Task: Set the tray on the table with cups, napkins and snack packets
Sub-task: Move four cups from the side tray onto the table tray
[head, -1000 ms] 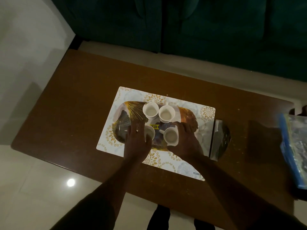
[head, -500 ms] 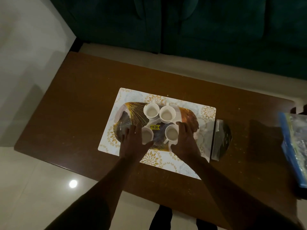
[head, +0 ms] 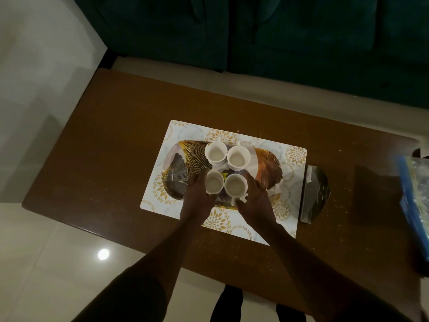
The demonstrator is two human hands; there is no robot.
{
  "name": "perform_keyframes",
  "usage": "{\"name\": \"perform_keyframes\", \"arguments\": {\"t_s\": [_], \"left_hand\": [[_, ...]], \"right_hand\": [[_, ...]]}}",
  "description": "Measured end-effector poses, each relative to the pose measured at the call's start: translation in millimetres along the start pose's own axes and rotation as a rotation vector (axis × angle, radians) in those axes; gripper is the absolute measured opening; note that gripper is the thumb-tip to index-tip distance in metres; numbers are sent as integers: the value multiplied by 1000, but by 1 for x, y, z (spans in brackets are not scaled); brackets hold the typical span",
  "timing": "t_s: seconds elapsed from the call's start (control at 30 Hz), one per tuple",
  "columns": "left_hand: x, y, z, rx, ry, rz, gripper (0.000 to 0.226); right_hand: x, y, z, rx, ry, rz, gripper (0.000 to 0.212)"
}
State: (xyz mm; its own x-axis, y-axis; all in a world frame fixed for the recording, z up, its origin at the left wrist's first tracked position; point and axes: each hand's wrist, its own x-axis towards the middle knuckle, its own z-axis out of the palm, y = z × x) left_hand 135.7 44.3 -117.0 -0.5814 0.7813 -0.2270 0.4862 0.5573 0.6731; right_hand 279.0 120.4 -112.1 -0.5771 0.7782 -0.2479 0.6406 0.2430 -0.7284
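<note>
An oval tray with a gold leaf pattern [head: 267, 168] lies on a white and gold placemat [head: 185, 129] on the brown table [head: 104, 147]. Several white cups stand close together in its middle. The two far cups [head: 215, 152] [head: 238, 157] are untouched. My left hand [head: 196, 201] wraps the left side of the near-left cup [head: 214, 184]. My right hand [head: 256, 201] holds the near-right cup [head: 235, 187] from its right side, with the cup's handle facing me. A silver snack packet [head: 313, 194] lies just right of the placemat.
A blue-edged plastic bag [head: 415, 201] sits at the table's right end. A dark green sofa [head: 278, 31] runs along the far side. Pale floor tiles lie to the left and in front, and my legs are below the near table edge.
Both hands have slid the two near cups toward each other and toward the far pair, so the cups now form a tight cluster. The view has shifted slightly.
</note>
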Motion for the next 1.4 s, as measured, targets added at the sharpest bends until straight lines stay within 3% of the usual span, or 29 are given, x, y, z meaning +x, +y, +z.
{"name": "perform_keyframes", "arguments": {"t_s": [0.63, 1.17, 1.4], "left_hand": [[16, 0, -12, -91, 52, 48, 55], [16, -7, -18, -18, -5, 101, 67], [19, 11, -28, 179, 165, 140, 51]], "right_hand": [[13, -8, 14, 82, 141, 58, 55], [13, -8, 8, 31, 107, 58, 66], [17, -8, -29, -90, 176, 3, 62]]}}
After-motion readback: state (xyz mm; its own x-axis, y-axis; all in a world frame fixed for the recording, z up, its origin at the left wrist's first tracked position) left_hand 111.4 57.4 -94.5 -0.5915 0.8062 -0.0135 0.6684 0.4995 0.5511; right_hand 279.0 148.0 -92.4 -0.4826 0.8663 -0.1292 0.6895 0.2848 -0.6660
